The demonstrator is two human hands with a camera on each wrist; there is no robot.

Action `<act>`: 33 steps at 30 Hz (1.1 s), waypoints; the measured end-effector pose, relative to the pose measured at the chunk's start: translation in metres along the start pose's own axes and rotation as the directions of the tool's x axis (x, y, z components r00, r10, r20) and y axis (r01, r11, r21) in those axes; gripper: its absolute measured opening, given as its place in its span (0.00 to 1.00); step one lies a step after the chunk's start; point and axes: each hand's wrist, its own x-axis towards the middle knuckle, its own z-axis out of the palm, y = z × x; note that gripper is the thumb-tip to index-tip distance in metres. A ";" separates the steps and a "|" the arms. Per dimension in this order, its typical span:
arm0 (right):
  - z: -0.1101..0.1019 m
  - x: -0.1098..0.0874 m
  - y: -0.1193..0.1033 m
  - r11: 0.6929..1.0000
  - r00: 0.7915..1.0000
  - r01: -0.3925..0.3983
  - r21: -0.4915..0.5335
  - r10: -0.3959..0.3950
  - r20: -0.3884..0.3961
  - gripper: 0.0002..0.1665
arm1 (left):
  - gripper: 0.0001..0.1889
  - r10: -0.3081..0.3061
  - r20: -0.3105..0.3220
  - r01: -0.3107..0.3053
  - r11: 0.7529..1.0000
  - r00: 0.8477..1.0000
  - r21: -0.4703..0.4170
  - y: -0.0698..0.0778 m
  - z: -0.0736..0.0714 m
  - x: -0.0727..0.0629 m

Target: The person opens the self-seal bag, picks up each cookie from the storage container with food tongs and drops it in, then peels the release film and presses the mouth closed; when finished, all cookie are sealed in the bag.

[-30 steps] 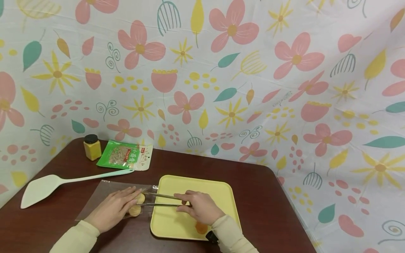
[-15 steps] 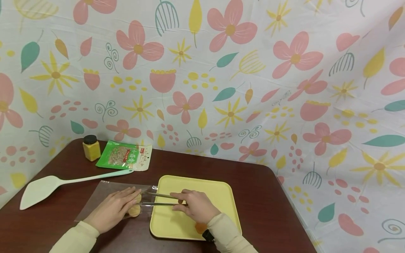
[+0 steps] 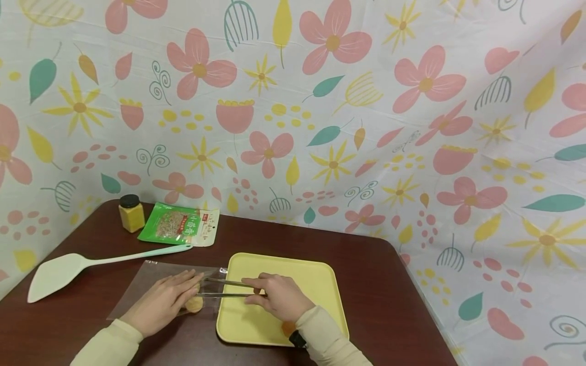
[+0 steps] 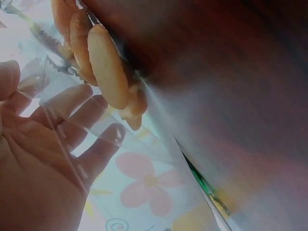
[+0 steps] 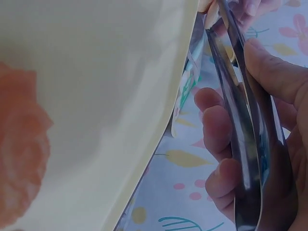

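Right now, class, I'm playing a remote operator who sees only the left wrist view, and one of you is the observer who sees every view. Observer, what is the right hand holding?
Observer: The right hand is gripping the handle end of a pair of metal tongs.
Operator: I can't see what is below that hand. What is there?
Observer: A yellow tray lies beneath it.
Operator: Is anything on that tray?
Observer: Yes, an orange piece, partly hidden by the right sleeve in the head view; I can't tell what it is.
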 end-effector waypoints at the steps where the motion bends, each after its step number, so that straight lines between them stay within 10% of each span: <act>1: 0.000 0.000 0.000 1.000 1.000 -0.001 0.003 0.001 0.001 0.26 | 0.22 0.000 -0.001 0.000 1.000 1.000 0.000 0.000 0.000 0.000; 33: -0.020 -0.034 0.008 0.992 0.993 -0.116 0.046 0.116 0.001 0.25 | 0.23 0.013 -0.018 -0.013 1.000 1.000 -0.002 -0.001 0.000 0.000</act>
